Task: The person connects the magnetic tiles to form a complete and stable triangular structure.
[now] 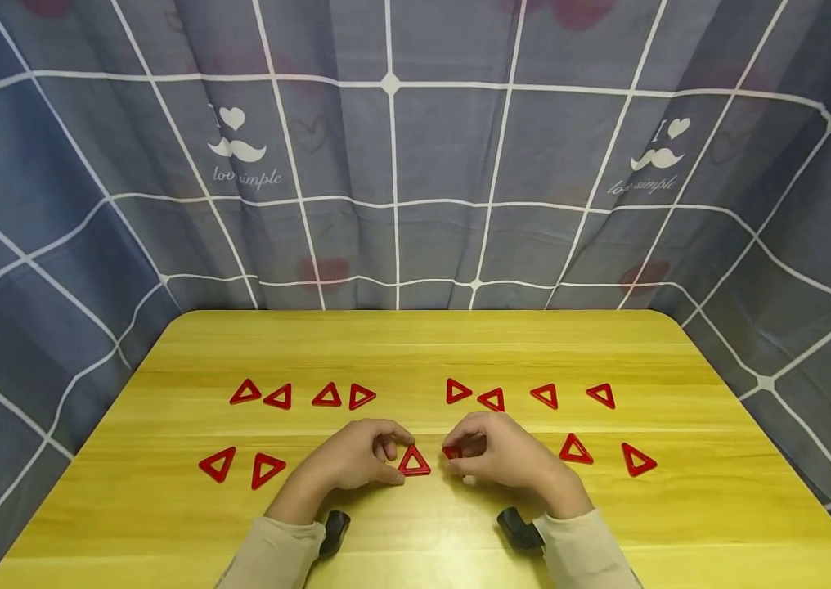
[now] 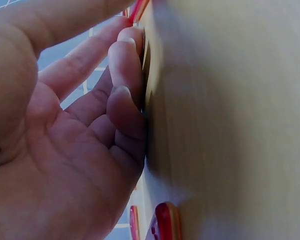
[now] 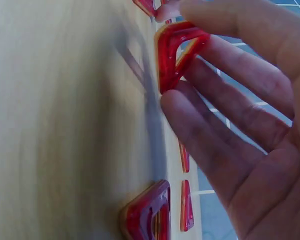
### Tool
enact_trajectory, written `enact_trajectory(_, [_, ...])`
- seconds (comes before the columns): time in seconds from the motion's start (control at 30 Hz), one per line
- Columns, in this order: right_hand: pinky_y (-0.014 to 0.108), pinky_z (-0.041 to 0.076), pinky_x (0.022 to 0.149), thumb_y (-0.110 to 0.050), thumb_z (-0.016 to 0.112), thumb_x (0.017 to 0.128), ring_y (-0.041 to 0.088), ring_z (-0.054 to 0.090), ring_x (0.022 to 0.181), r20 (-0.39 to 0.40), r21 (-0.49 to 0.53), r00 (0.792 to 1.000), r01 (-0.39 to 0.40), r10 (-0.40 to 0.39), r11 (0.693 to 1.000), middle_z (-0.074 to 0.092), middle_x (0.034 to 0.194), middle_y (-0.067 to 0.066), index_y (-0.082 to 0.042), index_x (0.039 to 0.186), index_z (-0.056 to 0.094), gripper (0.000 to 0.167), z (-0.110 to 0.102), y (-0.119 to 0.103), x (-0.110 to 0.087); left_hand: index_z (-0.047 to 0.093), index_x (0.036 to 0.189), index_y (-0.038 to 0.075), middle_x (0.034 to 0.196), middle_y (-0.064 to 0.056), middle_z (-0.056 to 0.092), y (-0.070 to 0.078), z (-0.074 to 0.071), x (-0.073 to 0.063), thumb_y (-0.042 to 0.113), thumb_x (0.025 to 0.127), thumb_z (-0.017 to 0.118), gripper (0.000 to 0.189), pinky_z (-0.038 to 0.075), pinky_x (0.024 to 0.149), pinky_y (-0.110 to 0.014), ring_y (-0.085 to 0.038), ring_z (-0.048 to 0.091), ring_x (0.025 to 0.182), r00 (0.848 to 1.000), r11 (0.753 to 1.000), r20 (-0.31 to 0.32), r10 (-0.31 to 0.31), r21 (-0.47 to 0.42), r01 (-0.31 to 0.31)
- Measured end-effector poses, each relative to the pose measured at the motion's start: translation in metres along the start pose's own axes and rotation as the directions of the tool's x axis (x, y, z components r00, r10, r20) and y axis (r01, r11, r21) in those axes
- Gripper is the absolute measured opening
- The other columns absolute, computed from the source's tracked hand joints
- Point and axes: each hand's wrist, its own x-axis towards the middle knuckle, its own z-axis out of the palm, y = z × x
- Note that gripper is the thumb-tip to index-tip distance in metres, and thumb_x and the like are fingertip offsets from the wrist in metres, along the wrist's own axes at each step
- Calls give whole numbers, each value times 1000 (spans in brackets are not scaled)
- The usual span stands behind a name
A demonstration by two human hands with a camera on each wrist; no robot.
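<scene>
Near the middle of the table lies a red triangle frame with an open centre (image 1: 414, 472). My left hand (image 1: 357, 454) pinches it at its left side, index finger by the top and thumb at the lower corner; its other fingers are curled against the tabletop. In the left wrist view only a sliver of that red triangle (image 2: 138, 10) shows past the fingers. Just to the right, my right hand (image 1: 507, 454) grips a second red triangle (image 3: 166, 57) between thumb and fingers. That piece is tilted, slightly off the wood, and partly hidden by the fingers in the head view.
Several like red triangles, turned various ways, lie in a far row, among them one (image 1: 326, 395) and another (image 1: 492, 400) just beyond my right hand. Nearer pairs flank my hands, a left one (image 1: 255, 472) and a right one (image 1: 625, 460). A checked curtain (image 1: 430, 164) hangs behind the wooden table (image 1: 415, 343).
</scene>
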Motion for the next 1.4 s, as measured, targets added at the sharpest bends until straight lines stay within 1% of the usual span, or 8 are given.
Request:
enact_trajectory(0.1, [31,54,88,-12,78,90,15,68,96,-7,60,1000,2,-1,998,71,103,1,-4,108,74,20,1,0,1,71,116,10,88,-5,58,1,0,1,8,80,86,38,43,64,-29,-18,50,75,1000,1000,-1,6,15,-6])
enact_trajectory(0.2, [32,53,89,-12,77,91,17,69,100,-21,77,1000,13,-12,997,71,105,5,-2,110,72,22,4,1,3,72,115,11,88,-4,58,2,0,2,8,80,86,38,43,63,-29,-18,50,74,1000,1000,-3,5,21,-5])
enact_trajectory(0.43, [32,53,88,-14,77,91,13,68,96,-51,9,998,25,-24,1000,72,103,-1,-6,111,73,22,10,1,8,75,116,11,85,-4,59,1,1,3,9,80,86,37,42,63,-29,-17,50,73,1000,1000,-7,1,24,-1])
enact_trajectory(0.7, [28,53,87,-10,75,92,16,68,100,-37,82,999,30,-27,996,71,108,4,-5,114,72,22,20,0,13,77,114,12,83,-2,60,1,2,3,7,78,87,37,43,62,-28,-16,52,74,999,1000,-27,16,13,-16])
enact_trajectory(0.87, [27,53,87,-10,74,93,16,68,100,-25,104,999,32,-30,994,70,108,3,-6,113,72,21,25,1,15,78,114,13,81,-2,60,2,3,3,6,78,87,38,42,61,-28,-16,52,74,1000,1000,-26,14,9,-14])
enact_trajectory(0.97, [27,54,86,-11,75,92,15,68,98,-25,117,999,35,-32,992,70,107,2,-7,113,72,21,27,2,15,78,113,12,78,1,60,1,4,3,6,77,87,37,42,61,-28,-15,52,72,999,1000,-32,18,15,-17])
enact_trajectory(1.17, [27,54,86,-11,75,93,15,68,98,-20,129,999,35,-33,991,70,106,-1,-9,112,72,20,30,3,15,78,112,10,72,5,62,-1,6,4,3,76,87,38,43,60,-26,-11,52,67,999,1000,-37,14,-12,-14])
enact_trajectory(1.4, [27,55,84,-11,84,84,16,68,96,-30,127,999,17,-13,992,70,103,0,-9,110,73,28,31,4,17,75,113,4,75,2,64,-2,5,4,3,76,87,39,45,61,-28,-13,55,67,999,999,-40,-18,-39,16])
